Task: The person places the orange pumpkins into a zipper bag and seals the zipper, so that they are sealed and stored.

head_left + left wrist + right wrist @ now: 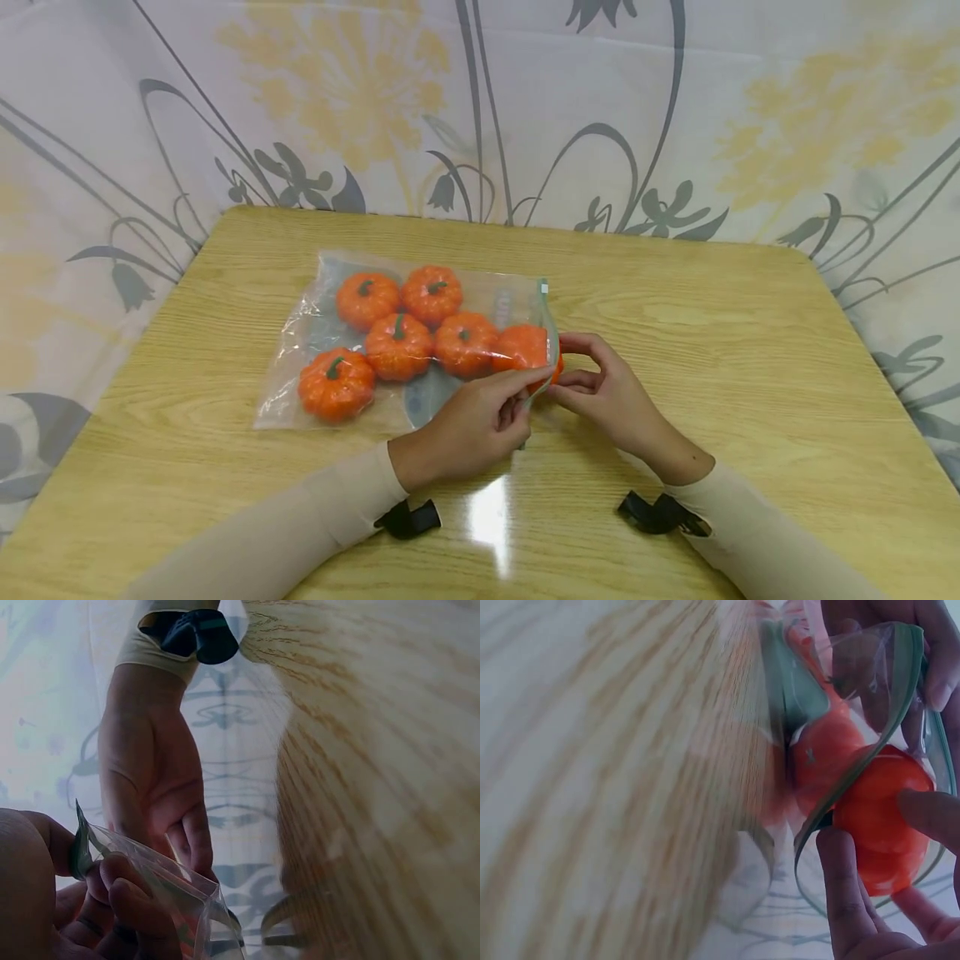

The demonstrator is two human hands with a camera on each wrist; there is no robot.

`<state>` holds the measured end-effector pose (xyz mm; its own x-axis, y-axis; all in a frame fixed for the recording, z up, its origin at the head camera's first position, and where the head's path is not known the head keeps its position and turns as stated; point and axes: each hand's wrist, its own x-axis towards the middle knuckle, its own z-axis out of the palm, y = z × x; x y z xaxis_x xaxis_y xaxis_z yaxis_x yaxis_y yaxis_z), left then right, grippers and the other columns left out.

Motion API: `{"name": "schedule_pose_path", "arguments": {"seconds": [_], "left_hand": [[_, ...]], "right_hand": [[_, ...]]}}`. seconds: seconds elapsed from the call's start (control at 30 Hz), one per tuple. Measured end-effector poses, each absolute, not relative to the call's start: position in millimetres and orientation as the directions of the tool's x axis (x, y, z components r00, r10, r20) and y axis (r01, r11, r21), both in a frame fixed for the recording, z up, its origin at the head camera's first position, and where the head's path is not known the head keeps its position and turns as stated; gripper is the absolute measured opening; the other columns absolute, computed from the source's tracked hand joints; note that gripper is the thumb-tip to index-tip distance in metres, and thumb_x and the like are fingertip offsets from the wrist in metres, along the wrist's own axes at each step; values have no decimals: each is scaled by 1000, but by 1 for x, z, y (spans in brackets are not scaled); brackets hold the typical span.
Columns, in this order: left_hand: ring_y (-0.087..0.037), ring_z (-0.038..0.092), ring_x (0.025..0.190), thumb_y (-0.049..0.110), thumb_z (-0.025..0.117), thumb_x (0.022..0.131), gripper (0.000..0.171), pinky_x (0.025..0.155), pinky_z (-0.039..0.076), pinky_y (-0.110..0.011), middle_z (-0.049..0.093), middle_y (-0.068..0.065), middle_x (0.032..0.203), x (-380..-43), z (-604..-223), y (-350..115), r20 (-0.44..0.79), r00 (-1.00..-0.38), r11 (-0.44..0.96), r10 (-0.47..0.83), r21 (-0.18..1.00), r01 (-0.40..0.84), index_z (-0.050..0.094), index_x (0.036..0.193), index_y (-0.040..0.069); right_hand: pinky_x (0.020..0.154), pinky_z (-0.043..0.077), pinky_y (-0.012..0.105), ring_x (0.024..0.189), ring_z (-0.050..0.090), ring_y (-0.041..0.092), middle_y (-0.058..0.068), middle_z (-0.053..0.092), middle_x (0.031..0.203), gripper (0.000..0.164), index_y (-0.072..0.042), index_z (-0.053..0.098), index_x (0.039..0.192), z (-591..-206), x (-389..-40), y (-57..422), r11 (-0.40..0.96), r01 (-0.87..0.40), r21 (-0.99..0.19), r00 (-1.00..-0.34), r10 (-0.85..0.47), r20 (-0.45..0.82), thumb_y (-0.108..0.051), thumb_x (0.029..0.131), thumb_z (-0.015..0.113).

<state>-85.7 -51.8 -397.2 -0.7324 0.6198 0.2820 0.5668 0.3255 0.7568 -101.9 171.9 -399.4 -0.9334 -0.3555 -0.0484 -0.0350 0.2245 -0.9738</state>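
A clear zip bag (480, 287) lies flat on the table, with several small orange pumpkins (400, 346) with green stems inside. Its green-edged mouth faces right and gapes around one more pumpkin (881, 817), which is partly inside. My left hand (472, 425) pinches the near side of that mouth between thumb and fingers; the left wrist view shows the plastic edge (81, 847) in its grasp. At the opening, my right hand (611, 400) holds the pumpkin, its thumb and fingers spread around the outer side. The stem of this pumpkin is mostly hidden.
The light wooden table (750, 358) extends to both sides of the bag. Behind it hangs a pale floral cloth (525, 108), which also runs along the left and right edges. Black straps (408, 518) sit at both wrists.
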Motion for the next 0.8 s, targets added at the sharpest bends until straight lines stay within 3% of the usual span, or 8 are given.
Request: {"name": "schedule_pose_path", "arguments": {"seconds": [0.3, 0.8], "left_hand": [[-1, 41, 65, 4, 52, 93, 53, 60, 36, -15, 49, 5, 79, -87, -398, -52, 275, -729, 323, 626, 760, 564, 50, 146, 6], [-3, 42, 65, 5, 52, 93, 54, 59, 37, -16, 50, 5, 79, -88, -398, -53, 255, -746, 350, 615, 760, 548, 51, 146, 9]], "right_hand": [[81, 57, 22, 93, 70, 10, 23, 47, 128, 62, -2, 41, 144, -397, -104, 167, 259, -20, -966, -936, -345, -73, 4, 88, 69], [80, 57, 23, 93, 69, 18, 22, 52, 115, 65, -1, 39, 142, -400, -114, 161, 282, -41, -958, -911, -404, -80, 6, 86, 71]]}}
